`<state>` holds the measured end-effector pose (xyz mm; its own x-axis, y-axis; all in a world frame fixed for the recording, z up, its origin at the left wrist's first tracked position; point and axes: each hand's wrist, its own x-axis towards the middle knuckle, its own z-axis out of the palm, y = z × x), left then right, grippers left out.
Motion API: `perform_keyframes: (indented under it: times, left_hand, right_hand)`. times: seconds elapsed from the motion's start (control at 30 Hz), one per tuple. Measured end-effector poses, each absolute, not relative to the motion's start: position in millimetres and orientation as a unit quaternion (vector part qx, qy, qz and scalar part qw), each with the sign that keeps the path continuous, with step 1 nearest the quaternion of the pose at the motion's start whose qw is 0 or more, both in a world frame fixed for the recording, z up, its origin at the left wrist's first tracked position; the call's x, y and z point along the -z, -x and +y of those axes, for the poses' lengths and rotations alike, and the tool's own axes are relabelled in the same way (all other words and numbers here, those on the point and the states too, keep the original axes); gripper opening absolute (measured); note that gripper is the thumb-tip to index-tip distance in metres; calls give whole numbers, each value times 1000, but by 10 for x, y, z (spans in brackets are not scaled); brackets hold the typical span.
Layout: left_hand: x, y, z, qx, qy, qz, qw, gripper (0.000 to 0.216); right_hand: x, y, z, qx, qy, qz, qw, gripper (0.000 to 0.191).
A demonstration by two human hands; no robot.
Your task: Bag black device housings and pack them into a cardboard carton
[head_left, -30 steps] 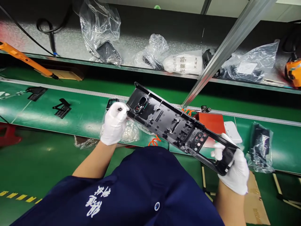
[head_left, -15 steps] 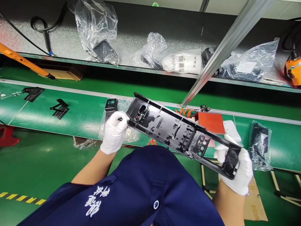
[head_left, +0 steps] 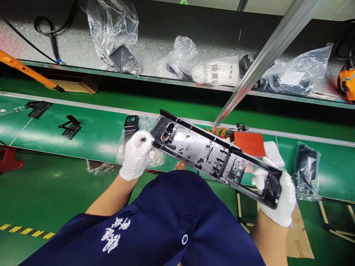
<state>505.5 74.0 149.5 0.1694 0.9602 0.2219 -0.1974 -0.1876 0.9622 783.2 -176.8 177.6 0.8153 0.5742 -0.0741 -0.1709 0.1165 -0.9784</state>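
A long black plastic housing (head_left: 194,146), its ribbed inner side facing me, is held tilted above the bench, left end higher. My right hand (head_left: 283,195), in a white glove, wraps round its right end, with fingers showing through the rectangular opening. At the left end my gloved left hand (head_left: 138,153) is closed in a pinch at the corner; a small dark bit shows between the fingers, too little to identify. Behind that hand, a black device with a small screen (head_left: 131,122) lies on clear plastic wrap (head_left: 155,157).
On the green bench (head_left: 102,131) are small black brackets (head_left: 70,127), a red box (head_left: 249,144), a white item (head_left: 274,153) and a bagged black part (head_left: 307,168). A metal post (head_left: 257,59) slants before the shelf, which holds bagged parts (head_left: 126,61).
The housing has tipped slightly, so light now glares across its inner face. Both hands keep their hold, with only a tiny shift.
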Motion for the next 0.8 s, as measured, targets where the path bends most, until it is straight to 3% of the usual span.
perform_keyframes:
  times: [0.27,0.8]
  left_hand:
    - [-1484,-5065,797,-525,-534,358,557,29]
    - [-1362,-5023,870,-503,-495,357,612,44]
  right_hand:
    - [-1774,-7815,-1860,-270,618,-202,711,40]
    - [-1957,-7676,-1915,-290,641,-204,681,58]
